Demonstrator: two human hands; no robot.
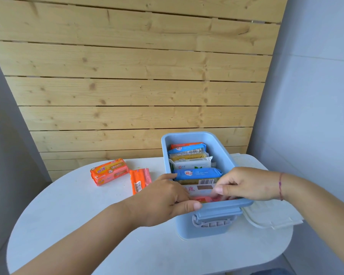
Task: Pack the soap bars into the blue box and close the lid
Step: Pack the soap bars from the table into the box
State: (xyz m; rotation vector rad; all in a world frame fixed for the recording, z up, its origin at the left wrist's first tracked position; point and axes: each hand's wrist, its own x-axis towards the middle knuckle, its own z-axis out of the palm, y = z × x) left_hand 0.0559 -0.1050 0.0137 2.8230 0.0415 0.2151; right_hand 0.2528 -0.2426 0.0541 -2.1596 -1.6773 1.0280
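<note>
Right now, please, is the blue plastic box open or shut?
Open: the blue plastic box has no lid on; the white flat lid lies beside it.

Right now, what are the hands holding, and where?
The pink-wrapped soap bar, standing in the blue box: the left hand grips its left end, the right hand pinches its right end.

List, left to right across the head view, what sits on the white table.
Large orange soap pack → smaller orange soap bar → blue box → white lid. The left hand and right hand, holding a pink soap bar at the box's near end, overlap the box and are left out.
</note>
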